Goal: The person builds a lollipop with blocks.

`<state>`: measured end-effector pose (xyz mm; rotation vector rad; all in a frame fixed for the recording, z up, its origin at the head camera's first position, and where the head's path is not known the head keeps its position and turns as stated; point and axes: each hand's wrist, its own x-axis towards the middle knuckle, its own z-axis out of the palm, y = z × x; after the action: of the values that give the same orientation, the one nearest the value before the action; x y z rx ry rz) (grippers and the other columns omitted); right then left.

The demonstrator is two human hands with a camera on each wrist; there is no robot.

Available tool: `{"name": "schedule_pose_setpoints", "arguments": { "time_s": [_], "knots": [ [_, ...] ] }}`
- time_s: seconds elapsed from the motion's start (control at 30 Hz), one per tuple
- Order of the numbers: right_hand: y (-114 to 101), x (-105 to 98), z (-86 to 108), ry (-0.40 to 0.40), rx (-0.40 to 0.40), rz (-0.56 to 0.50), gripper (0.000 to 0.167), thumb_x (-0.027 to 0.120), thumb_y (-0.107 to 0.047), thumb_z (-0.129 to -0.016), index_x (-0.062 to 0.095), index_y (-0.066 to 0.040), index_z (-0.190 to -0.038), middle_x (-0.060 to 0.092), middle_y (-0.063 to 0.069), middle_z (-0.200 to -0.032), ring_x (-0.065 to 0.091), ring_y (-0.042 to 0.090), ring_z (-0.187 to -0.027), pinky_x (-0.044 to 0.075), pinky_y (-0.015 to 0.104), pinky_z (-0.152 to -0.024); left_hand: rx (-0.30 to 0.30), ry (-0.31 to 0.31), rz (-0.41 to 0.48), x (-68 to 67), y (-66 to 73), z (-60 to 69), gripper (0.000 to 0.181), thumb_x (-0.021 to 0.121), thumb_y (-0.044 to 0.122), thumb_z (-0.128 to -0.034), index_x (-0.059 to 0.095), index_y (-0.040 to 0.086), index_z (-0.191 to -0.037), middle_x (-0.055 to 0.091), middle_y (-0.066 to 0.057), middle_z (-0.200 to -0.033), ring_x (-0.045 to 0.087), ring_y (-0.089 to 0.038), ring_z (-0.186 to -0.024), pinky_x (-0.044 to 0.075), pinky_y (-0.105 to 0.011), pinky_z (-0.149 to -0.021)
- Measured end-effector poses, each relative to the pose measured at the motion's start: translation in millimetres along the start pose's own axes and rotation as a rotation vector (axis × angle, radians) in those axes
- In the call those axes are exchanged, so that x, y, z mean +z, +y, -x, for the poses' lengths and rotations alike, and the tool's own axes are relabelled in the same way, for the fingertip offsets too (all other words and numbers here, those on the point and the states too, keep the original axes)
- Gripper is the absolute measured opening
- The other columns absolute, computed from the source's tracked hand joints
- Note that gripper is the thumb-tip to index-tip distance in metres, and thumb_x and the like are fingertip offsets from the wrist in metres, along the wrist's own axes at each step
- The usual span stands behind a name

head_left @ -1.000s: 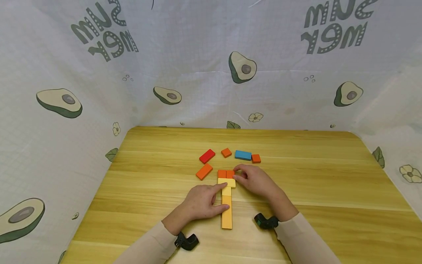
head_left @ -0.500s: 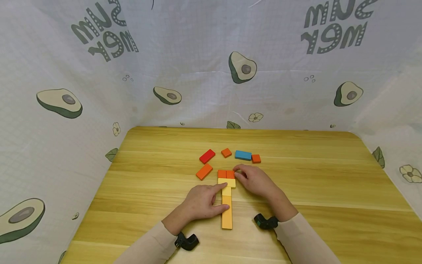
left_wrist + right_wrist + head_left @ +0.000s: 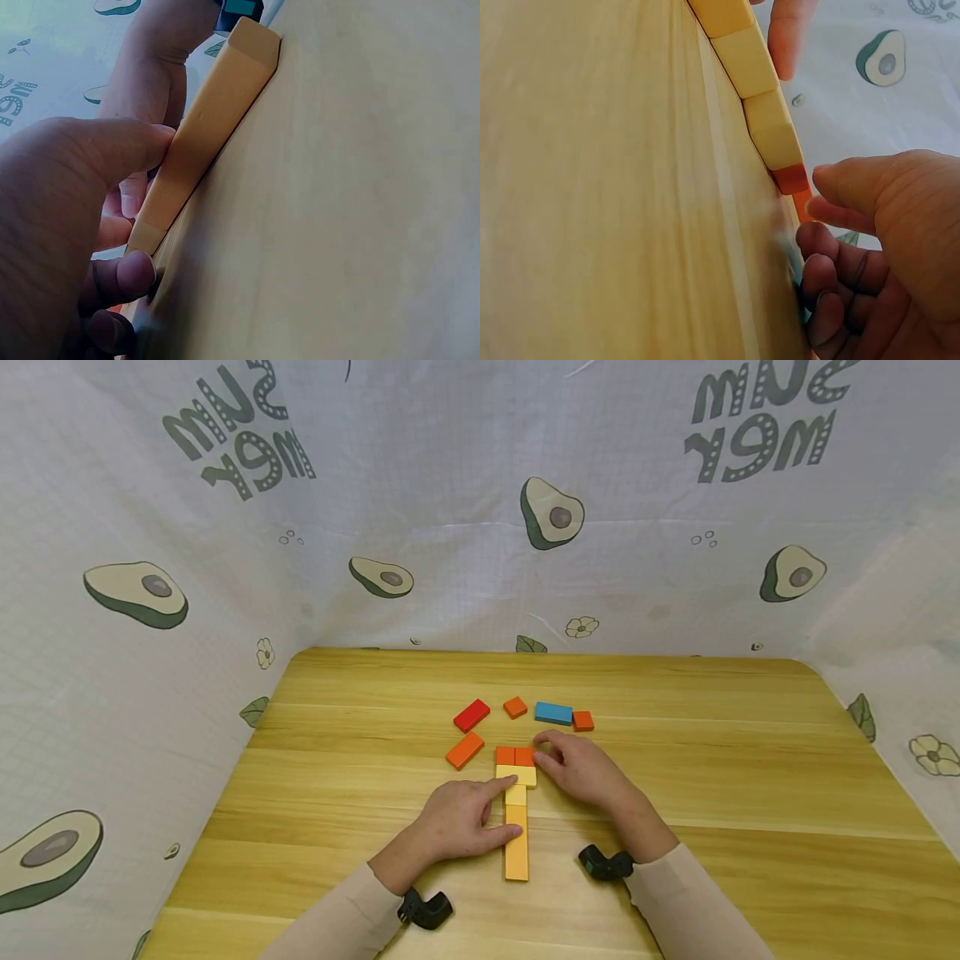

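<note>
From my head view I have both hands over a flat row of blocks in the middle of the wooden surface (image 3: pixel 712 760). The left hand (image 3: pixel 453 818) has its index finger and thumb spread apart, not clamped on anything: the index fingertip rests on the crosswise yellow block (image 3: pixel 504 772), and the thumb lies on the long light-orange block (image 3: pixel 516 862). The right hand (image 3: pixel 581 770) also has its thumb and index finger apart and grips nothing. Its thumb tip sits right at the side of the right red-orange square (image 3: pixel 524 757); I cannot tell whether they touch.

That square and the left red-orange square (image 3: pixel 506 756) lie side by side against the far edge of the crosswise yellow block. On its near side comes the small yellow square (image 3: pixel 515 795), then the long light-orange block, end to end, pointing toward the person.

Beyond the row I see loose pieces: an orange block (image 3: pixel 465 750) and a red block (image 3: pixel 472 716) to the left, both lying at an angle, a small orange piece (image 3: pixel 515 707), and a blue block (image 3: pixel 553 713) with a red-orange piece (image 3: pixel 583 721) at its right end. A white avocado-print curtain (image 3: pixel 465 468) hangs behind the surface.
</note>
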<state>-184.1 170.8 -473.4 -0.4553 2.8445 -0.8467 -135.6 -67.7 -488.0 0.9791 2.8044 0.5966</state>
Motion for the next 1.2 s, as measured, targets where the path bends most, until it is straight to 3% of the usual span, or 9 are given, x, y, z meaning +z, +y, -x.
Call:
{"name": "schedule_pose_setpoints", "arguments": {
  "time_s": [0.2, 0.53, 0.97, 1.07, 1.2],
  "knots": [
    [2, -3, -0.8, 0.023, 0.061, -0.033, 0.038, 0.064, -0.031, -0.101, 0.062, -0.011, -0.133, 0.052, 0.0, -0.071, 0.046, 0.015, -0.06, 0.038, 0.03, -0.059, -0.001, -0.005, 0.005, -1.1, 0.9, -0.5, 0.069, 0.064, 0.059, -0.092, 0.054, 0.022, -0.149, 0.046, 0.017, -0.061, 0.042, 0.002, -0.054, 0.034, -0.018, -0.055],
    [4, -4, -1.8, 0.042, 0.07, -0.033, 0.042, 0.064, -0.027, -0.101, 0.058, -0.009, -0.138, 0.052, 0.001, -0.072, 0.045, 0.016, -0.061, 0.038, 0.031, -0.06, -0.001, -0.001, 0.002, -1.0, 1.3, -0.5, 0.069, 0.064, 0.059, -0.092, 0.055, 0.021, -0.149, 0.045, 0.017, -0.06, 0.042, 0.002, -0.054, 0.034, -0.018, -0.055],
    [14, -6, -3.5, 0.072, 0.13, -0.018, 0.066, 0.062, -0.031, -0.101, 0.037, -0.003, -0.155, 0.052, -0.001, -0.066, 0.045, 0.015, -0.054, 0.038, 0.031, -0.056, 0.002, 0.013, -0.008, 0.1, 1.2, -0.3, 0.069, 0.063, 0.06, -0.092, 0.055, 0.021, -0.149, 0.045, 0.018, -0.06, 0.042, 0.003, -0.054, 0.033, -0.018, -0.055],
    [15, -7, -3.8, 0.069, 0.145, 0.017, 0.068, 0.061, -0.032, -0.102, 0.034, -0.002, -0.157, 0.055, 0.0, -0.066, 0.05, 0.015, -0.059, 0.046, 0.036, -0.063, 0.001, 0.013, -0.007, 0.1, 1.5, -0.4, 0.069, 0.064, 0.06, -0.0919, 0.055, 0.021, -0.148, 0.045, 0.018, -0.059, 0.042, 0.002, -0.054, 0.033, -0.018, -0.055],
    [15, -7, -3.7, 0.075, 0.16, 0.058, 0.069, 0.059, -0.033, -0.102, 0.033, 0.0, -0.157, 0.068, 0.004, -0.077, 0.066, 0.022, -0.077, 0.055, 0.05, -0.086, 0.002, 0.014, -0.007, 0.1, 1.5, -0.4, 0.069, 0.064, 0.06, -0.0919, 0.055, 0.022, -0.148, 0.045, 0.018, -0.06, 0.042, 0.002, -0.054, 0.033, -0.018, -0.055]
  ]
}}
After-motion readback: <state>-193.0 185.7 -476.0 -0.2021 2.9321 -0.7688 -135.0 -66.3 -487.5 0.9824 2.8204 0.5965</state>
